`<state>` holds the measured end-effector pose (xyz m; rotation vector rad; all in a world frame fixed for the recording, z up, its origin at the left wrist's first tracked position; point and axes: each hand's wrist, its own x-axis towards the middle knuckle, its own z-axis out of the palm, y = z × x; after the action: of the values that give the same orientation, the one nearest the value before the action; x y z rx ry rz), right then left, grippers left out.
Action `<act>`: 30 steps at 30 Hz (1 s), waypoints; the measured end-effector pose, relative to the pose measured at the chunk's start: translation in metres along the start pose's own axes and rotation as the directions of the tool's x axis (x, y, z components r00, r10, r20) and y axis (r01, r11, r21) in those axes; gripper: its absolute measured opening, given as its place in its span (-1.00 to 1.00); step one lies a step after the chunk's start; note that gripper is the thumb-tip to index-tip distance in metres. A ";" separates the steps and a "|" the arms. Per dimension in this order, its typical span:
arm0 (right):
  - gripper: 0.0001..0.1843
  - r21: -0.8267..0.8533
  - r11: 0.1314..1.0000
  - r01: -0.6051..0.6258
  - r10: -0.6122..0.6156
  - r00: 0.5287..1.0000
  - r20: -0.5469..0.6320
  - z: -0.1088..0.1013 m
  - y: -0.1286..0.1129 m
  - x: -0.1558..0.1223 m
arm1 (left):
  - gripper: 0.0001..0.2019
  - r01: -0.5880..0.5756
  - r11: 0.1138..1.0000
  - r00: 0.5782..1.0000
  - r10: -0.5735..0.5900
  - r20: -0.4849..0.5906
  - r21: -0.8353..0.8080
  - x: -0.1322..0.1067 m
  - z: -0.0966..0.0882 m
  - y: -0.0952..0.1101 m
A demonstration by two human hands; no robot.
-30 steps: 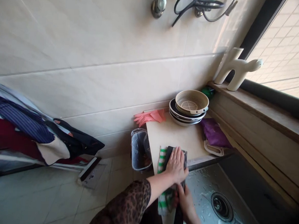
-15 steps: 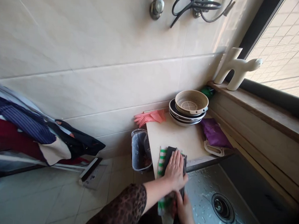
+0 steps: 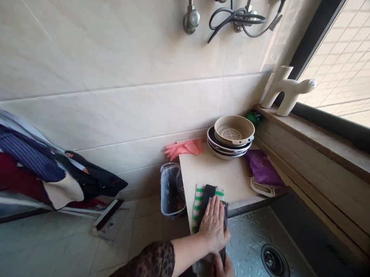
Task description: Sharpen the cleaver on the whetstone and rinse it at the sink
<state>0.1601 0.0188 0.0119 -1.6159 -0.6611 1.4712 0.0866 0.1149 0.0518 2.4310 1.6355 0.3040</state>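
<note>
A dark, narrow block like a whetstone (image 3: 208, 192) lies on a green-and-white striped cloth (image 3: 197, 208) at the counter's edge beside the sink. A dark, flat blade that looks like a wide knife (image 3: 226, 211) rests over it, mostly covered by my hands. My left hand (image 3: 213, 229) lies flat on the blade, fingers stretched forward and close together, thumb at its right edge. Nearer to me, my right hand (image 3: 226, 275) is closed around the knife's near end, where the handle is hidden.
The wet sink (image 3: 248, 228) with its drain (image 3: 274, 261) is at right. Stacked bowls (image 3: 227, 151) topped by a beige colander (image 3: 234, 130), pink gloves (image 3: 184, 149) and a purple pouch (image 3: 264, 167) sit on the counter (image 3: 196, 168). A bin (image 3: 171, 191) stands left, near hanging clothes (image 3: 25, 159).
Both hands have drawn back slightly toward me along the cloth, and more of the dark block shows ahead of my left fingertips. The view has tilted up a little.
</note>
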 end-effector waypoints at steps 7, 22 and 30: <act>-0.43 -0.008 1.000 -0.010 0.011 0.999 0.032 0.008 -0.020 0.001 | -0.17 -0.002 0.999 1.000 0.003 -0.002 0.034 0.011 -0.002 -0.005; -0.48 0.018 1.000 0.001 -0.001 1.000 -0.007 0.014 -0.023 -0.006 | -0.18 -0.086 0.996 0.996 0.087 -0.021 0.037 0.007 -0.005 -0.010; -0.55 -0.035 0.994 0.105 -0.106 0.994 -0.030 0.004 -0.004 0.000 | -0.17 -0.066 0.998 0.996 0.066 -0.054 0.016 0.001 -0.002 -0.005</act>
<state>0.1566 0.0217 0.0150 -1.6013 -0.7452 1.3624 0.0819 0.1183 0.0520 2.5121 1.5863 0.3732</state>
